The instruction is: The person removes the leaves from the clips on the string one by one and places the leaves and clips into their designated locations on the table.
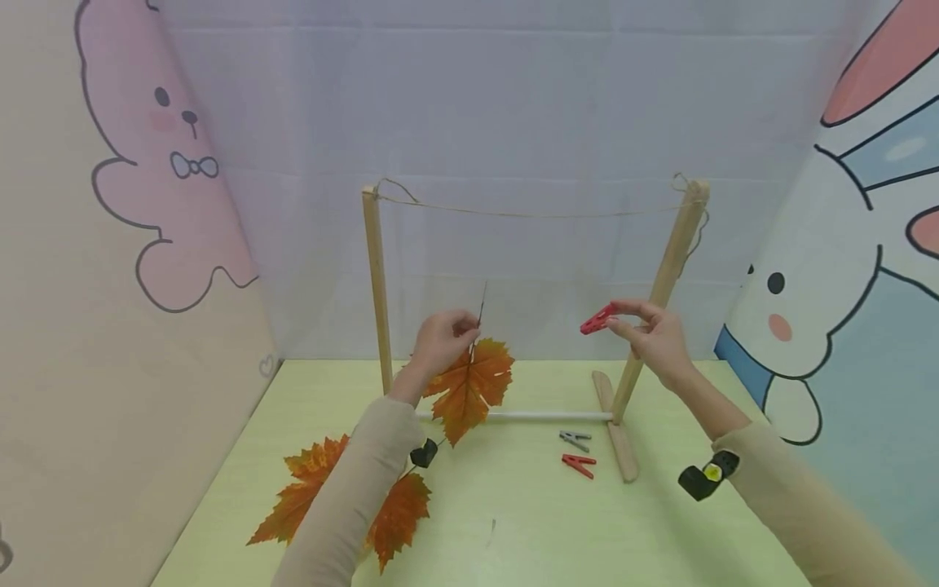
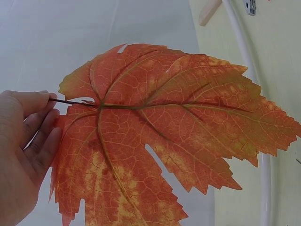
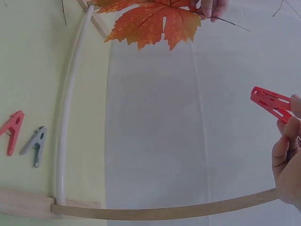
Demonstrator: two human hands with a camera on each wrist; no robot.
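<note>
My left hand (image 1: 444, 341) pinches the thin dark stem of an orange maple leaf (image 1: 477, 383), which hangs below the fingers. In the left wrist view the leaf (image 2: 155, 108) spreads wide, its veins showing. Off to the right, my right hand (image 1: 658, 338) holds a red clothespin (image 1: 597, 319) between thumb and fingers, its tip pointing left. The same clothespin (image 3: 270, 100) shows in the right wrist view, apart from the leaf. Above both hands runs a thin string (image 1: 543, 215), tied between two wooden posts.
On the table lie a grey clothespin (image 1: 575, 439) and another red clothespin (image 1: 579, 465), near the wooden foot (image 1: 622, 448) of the right post (image 1: 663, 285). A white rod (image 1: 550, 417) joins the posts low down. More orange leaves (image 1: 399, 514) lie at the left, partly behind the left sleeve.
</note>
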